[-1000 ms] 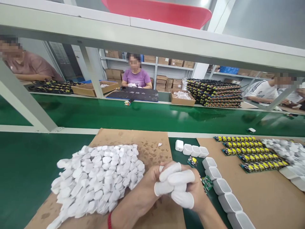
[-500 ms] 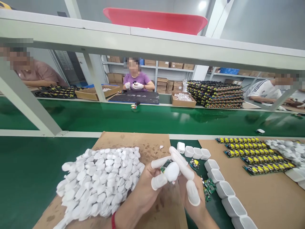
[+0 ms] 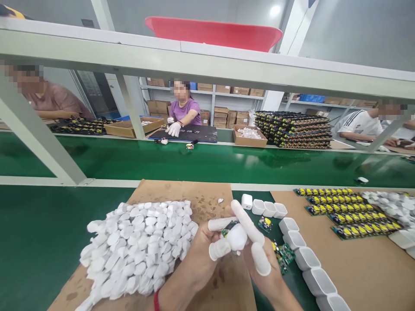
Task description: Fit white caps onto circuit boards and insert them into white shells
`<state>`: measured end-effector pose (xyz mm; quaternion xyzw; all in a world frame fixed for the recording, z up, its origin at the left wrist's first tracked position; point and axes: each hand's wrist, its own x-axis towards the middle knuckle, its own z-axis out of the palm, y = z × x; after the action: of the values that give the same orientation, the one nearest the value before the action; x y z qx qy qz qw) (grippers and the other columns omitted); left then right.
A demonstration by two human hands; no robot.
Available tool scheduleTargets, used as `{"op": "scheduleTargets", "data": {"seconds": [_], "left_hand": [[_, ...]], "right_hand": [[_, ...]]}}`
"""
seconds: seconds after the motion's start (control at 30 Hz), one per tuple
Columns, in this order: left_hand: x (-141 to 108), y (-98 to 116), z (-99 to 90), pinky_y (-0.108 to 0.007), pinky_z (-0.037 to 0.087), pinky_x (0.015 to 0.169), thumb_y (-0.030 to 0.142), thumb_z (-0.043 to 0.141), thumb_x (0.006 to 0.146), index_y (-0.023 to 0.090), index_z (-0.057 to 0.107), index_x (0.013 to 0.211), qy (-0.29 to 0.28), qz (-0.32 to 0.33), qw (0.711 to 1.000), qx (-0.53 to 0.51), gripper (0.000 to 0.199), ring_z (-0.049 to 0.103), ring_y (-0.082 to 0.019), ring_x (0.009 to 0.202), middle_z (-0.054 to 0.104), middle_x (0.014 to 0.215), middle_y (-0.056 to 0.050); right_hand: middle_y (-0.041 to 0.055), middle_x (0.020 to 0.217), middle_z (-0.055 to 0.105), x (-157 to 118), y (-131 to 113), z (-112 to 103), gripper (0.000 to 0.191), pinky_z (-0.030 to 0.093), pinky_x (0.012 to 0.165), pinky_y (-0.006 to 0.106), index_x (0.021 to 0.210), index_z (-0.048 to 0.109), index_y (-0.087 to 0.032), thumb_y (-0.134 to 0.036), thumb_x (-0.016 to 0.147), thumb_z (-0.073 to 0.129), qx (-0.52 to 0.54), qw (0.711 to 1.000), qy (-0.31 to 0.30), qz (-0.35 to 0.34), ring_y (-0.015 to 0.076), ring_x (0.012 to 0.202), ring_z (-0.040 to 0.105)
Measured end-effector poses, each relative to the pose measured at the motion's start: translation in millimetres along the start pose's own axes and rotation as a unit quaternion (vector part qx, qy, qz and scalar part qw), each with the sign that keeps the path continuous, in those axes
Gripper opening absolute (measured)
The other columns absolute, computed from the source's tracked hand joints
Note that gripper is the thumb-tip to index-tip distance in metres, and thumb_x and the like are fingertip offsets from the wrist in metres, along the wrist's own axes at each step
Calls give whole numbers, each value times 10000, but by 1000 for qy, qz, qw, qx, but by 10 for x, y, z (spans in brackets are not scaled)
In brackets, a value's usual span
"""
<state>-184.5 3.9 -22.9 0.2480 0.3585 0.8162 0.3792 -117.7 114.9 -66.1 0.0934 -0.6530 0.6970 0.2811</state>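
Handling step, right of the pile [image 3: 139,246]: left hand [image 3: 202,248] pinches board [image 3: 228,229] and white part [image 3: 237,237]; right hand [image 3: 270,268] grips white part too. Cups [image 3: 307,259] farther right.

Beyond the hands [image 3: 204,246], the green belt [image 3: 207,166] offers room beneath the white beam [image 3: 207,65] (slanted posts [image 3: 37,131] intervene).

Setting: a factory assembly line, electronics type. A green belt [image 3: 220,166] runs between facing benches, with co-workers seated along its far side, one in a purple shirt [image 3: 185,113] and white gloves. Supporting evidence: rows of circuit boards [image 3: 348,203], stacked trays [image 3: 292,129] of similar parts, white casings [image 3: 308,259], and metal shelves [image 3: 213,101] of cardboard boxes [image 3: 221,117] behind.
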Motion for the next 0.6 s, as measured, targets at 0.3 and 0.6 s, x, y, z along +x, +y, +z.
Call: {"op": "scheduleTargets", "data": {"seconds": [0.3, 0.6], "left_hand": [[-1, 16, 35, -143, 366, 527, 366, 854, 644, 129, 632, 592, -32, -118, 992, -13, 329, 399, -65, 545, 465, 571, 13], [9, -10, -94, -140, 453, 556, 550, 828, 618, 125, 706, 756, -50, -119, 991, 27, 463, 509, -91, 602, 583, 689, -43]], "right_hand": [[63, 910, 725, 192, -240, 8, 468, 561, 585, 272, 1149, 676, -316, -488, 720, 753, 97, 993, -64, 31, 177, 629, 659], [18, 762, 743, 221, -179, 17, 318, 593, 676, 332, 1108, 686, -341, -344, 792, 721, 132, 987, -91, 5, 192, 644, 691]]}}
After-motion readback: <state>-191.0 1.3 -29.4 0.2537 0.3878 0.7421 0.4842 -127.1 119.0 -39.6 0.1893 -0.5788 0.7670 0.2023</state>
